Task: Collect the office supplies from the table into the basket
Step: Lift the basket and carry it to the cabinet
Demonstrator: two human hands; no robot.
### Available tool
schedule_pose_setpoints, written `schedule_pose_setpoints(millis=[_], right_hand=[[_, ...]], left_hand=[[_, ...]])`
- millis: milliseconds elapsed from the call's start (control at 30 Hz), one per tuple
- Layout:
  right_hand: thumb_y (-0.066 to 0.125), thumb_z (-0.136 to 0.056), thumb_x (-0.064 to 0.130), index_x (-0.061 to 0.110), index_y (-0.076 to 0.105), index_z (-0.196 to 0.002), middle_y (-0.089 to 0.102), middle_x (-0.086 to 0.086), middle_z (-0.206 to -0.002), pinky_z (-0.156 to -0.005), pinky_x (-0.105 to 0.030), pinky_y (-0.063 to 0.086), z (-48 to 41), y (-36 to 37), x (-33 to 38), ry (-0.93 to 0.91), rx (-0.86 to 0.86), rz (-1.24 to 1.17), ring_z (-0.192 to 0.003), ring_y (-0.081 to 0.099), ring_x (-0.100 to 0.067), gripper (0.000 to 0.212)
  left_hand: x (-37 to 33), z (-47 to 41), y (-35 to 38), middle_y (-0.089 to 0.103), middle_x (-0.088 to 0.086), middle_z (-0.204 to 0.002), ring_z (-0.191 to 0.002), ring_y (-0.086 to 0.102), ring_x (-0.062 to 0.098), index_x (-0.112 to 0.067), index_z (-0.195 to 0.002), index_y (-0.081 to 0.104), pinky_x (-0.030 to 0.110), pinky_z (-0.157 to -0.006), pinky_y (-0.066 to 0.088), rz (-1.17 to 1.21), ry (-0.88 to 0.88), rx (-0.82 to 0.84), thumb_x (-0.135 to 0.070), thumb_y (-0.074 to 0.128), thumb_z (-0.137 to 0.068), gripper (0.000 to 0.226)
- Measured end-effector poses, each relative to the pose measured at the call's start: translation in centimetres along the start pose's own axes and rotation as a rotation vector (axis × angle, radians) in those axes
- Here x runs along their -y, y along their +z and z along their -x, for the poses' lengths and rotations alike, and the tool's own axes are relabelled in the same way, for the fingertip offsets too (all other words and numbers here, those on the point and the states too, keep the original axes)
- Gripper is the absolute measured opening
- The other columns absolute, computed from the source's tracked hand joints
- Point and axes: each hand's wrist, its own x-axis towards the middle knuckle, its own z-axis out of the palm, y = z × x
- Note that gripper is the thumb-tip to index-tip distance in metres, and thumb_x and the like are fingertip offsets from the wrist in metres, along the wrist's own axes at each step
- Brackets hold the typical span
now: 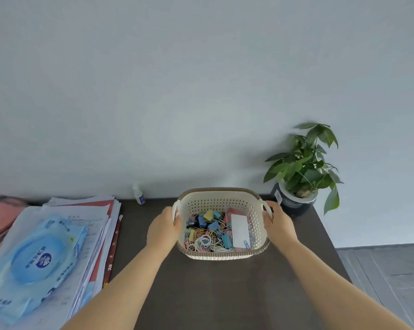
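Supplies fill my cream perforated plastic basket [221, 254] on the dark counter [213, 294]: coloured binder clips [212, 225], paper clips, a white card. My left hand [164, 226] and right hand [278, 222] each grip a side handle, probably to steady or lift it evenly.

Both forearms are bare to the frame's edge, sleeveless; left hand [164, 226] and right hand [278, 222] wear no gloves, rings or watches.

Office desk: paper stack [82, 225], potted plant [303, 172]
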Motion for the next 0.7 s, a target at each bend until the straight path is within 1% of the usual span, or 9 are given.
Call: schedule_pose_setpoints(millis=[67, 100, 233, 333, 433, 500, 600, 700], right_hand=[[0.040, -0.095, 0.020, 0.019, 0.039, -0.133, 0.065, -0.012, -0.085, -0.068, -0.036, 0.048, -1.2, -0.2, 0.2, -0.012, -0.004, 0.023, -0.073, 0.060, -0.027, 0.038], [0.040, -0.096, 0.020, 0.019, 0.039, -0.133, 0.065, -0.012, -0.086, -0.068, -0.037, 0.049, -1.7, -0.3, 0.3, -0.016, -0.005, 0.033, -0.073, 0.060, -0.027, 0.038], [0.038, -0.097, 0.020, 0.016, 0.037, -0.133, 0.066, -0.017, -0.093, -0.069, -0.041, 0.050, -3.3, -0.4, 0.5, -0.035, -0.007, 0.076, -0.077, 0.060, -0.033, 0.037], [0.037, -0.097, 0.021, 0.016, 0.035, -0.134, 0.067, -0.020, -0.097, -0.066, -0.039, 0.049, -4.0, -0.5, 0.6, -0.039, 0.010, 0.083, -0.081, 0.062, -0.037, 0.037], [0.035, -0.098, 0.021, 0.015, 0.034, -0.135, 0.065, -0.021, -0.103, -0.071, -0.041, 0.050, -4.4, -0.6, 0.9, -0.037, 0.024, 0.075, -0.087, 0.062, -0.038, 0.037], [0.034, -0.098, 0.020, 0.014, 0.034, -0.135, 0.064, -0.021, -0.107, -0.075, -0.043, 0.050, -4.8, -0.7, 1.2, -0.041, 0.035, 0.083, -0.091, 0.061, -0.039, 0.038], [0.033, -0.098, 0.020, 0.008, 0.033, -0.134, 0.060, -0.024, -0.116, -0.083, -0.044, 0.049, -5.4, -0.7, 1.5, -0.055, 0.041, 0.112, -0.102, 0.059, -0.040, 0.038], [0.032, -0.098, 0.019, 0.005, 0.033, -0.133, 0.059, -0.026, -0.117, -0.085, -0.045, 0.050, -5.4, -0.7, 1.7, -0.059, 0.040, 0.146, -0.104, 0.058, -0.041, 0.038]], left_hand=[[-0.5, -1.2, 0.4, 0.061, 0.004, -0.081, -0.070, 0.059, 0.020, -0.010, -0.106, 0.053, 0.036, -0.059, 0.048, 0.000, -0.003, -0.008, -0.027, 0.043, -0.095, 0.023], [-0.8, -1.7, 0.6, 0.061, 0.005, -0.080, -0.069, 0.059, 0.021, -0.010, -0.106, 0.053, 0.036, -0.058, 0.047, 0.002, -0.006, -0.013, -0.027, 0.043, -0.095, 0.023], [-1.6, -2.8, 1.3, 0.057, 0.004, -0.078, -0.065, 0.055, 0.018, -0.007, -0.108, 0.052, 0.026, -0.047, 0.036, 0.004, -0.031, -0.046, -0.025, 0.041, -0.096, 0.024], [-1.9, -2.9, 1.7, 0.056, 0.004, -0.076, -0.063, 0.053, 0.017, -0.006, -0.108, 0.052, 0.024, -0.045, 0.033, 0.014, -0.056, -0.081, -0.024, 0.041, -0.097, 0.023], [-2.2, -3.2, 1.9, 0.055, 0.004, -0.076, -0.062, 0.052, 0.017, -0.006, -0.110, 0.052, 0.024, -0.045, 0.031, 0.020, -0.073, -0.103, -0.023, 0.041, -0.096, 0.025], [-2.3, -3.6, 2.0, 0.054, 0.003, -0.076, -0.064, 0.052, 0.018, -0.005, -0.113, 0.052, 0.025, -0.047, 0.033, 0.022, -0.076, -0.109, -0.023, 0.041, -0.097, 0.027], [-2.4, -4.2, 2.0, 0.055, 0.004, -0.078, -0.065, 0.051, 0.018, -0.004, -0.114, 0.051, 0.025, -0.046, 0.031, 0.011, -0.081, -0.115, -0.023, 0.039, -0.097, 0.028], [-2.7, -4.3, 1.8, 0.055, 0.005, -0.079, -0.065, 0.051, 0.018, -0.005, -0.116, 0.050, 0.025, -0.045, 0.030, -0.009, -0.084, -0.107, -0.023, 0.038, -0.097, 0.029]])
